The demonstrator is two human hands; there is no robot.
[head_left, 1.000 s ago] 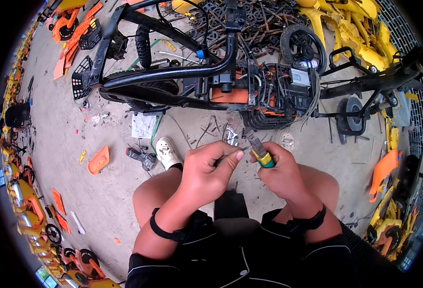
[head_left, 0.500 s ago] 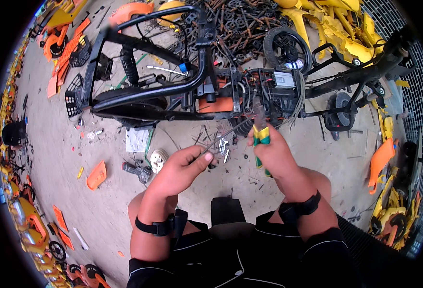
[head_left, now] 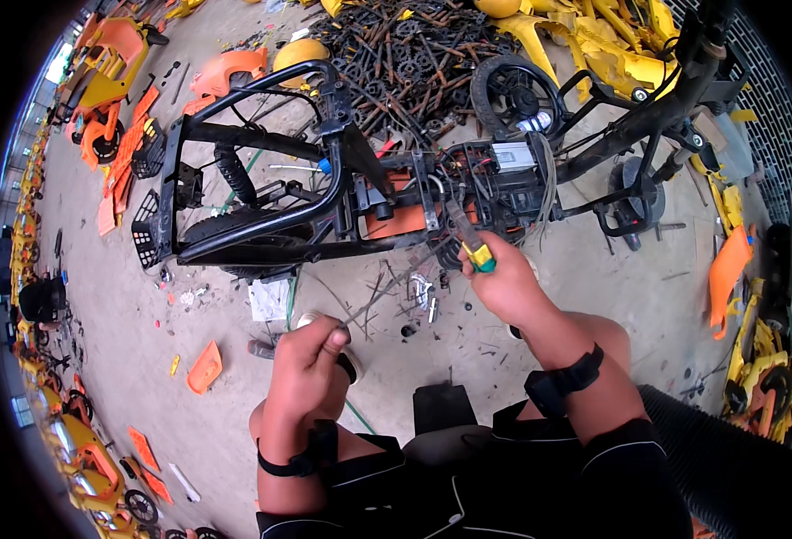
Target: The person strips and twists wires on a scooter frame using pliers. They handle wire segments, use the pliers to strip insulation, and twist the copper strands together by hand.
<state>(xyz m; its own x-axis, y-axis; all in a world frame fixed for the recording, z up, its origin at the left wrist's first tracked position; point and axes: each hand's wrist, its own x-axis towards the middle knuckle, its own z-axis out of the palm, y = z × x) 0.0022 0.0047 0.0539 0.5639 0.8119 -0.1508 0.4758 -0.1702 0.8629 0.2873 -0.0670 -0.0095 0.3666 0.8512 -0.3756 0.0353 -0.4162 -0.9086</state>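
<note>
A stripped black scooter frame [head_left: 261,235] lies across the floor in front of me. My left hand [head_left: 308,352] is closed on a thin dark cable [head_left: 387,289], which runs up to the right toward the middle of the frame. Yellow-and-green-handled pliers [head_left: 478,255] are gripped in my right hand [head_left: 505,286]. Their metal jaws point up and left at the wiring beside a silver box [head_left: 513,156]. I cannot tell whether the jaws touch a wire. Below the silver box, an orange panel [head_left: 394,222] shows inside the frame.
A heap of rusty metal parts [head_left: 405,63] lies behind the frame, with a black wheel [head_left: 515,94] beside it. Yellow body panels [head_left: 611,54] are piled at the far right. An orange piece [head_left: 204,367] and a white paper [head_left: 269,299] lie on the floor at left.
My left hand has moved down and left with the cable, which now stretches longer between my hands. The pliers have tilted up and left. The whole view has shifted slightly.
</note>
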